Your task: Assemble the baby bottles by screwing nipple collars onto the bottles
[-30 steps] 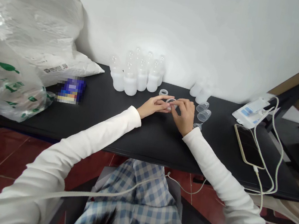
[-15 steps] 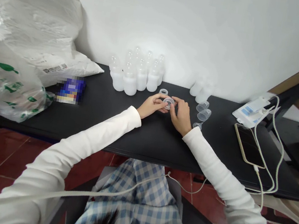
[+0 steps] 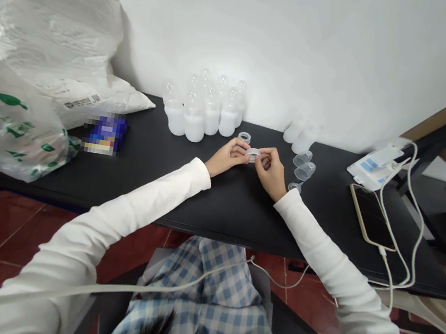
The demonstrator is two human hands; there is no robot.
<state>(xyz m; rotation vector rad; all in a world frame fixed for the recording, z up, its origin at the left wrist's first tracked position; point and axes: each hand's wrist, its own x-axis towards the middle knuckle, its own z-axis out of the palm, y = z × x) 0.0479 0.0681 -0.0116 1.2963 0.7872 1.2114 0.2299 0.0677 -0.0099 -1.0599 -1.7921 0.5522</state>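
Note:
Between my two hands, above the black table, is a translucent bottle collar ring [image 3: 253,153]. My left hand [image 3: 229,157] pinches its left side and my right hand [image 3: 270,169] grips its right side; both are closed on it. Whether a nipple sits inside the ring I cannot make out. Just behind my fingers another collar ring [image 3: 244,136] lies on the table. Several capped baby bottles [image 3: 193,124] with clear domed tops stand in a group behind my left hand. Right of my right hand lie a few clear dome caps [image 3: 304,171].
White bottles without domes [image 3: 304,139] stand by the wall. A phone [image 3: 372,216] with charging cables and a white-blue packet [image 3: 371,165] lie at right. Large plastic bags [image 3: 42,48] and a blurred blue pack [image 3: 105,134] occupy the left side of the black table [image 3: 143,160].
The ring in my hands has been tilted, from its round opening facing me to a more edge-on view. My right fingers have shifted slightly around it.

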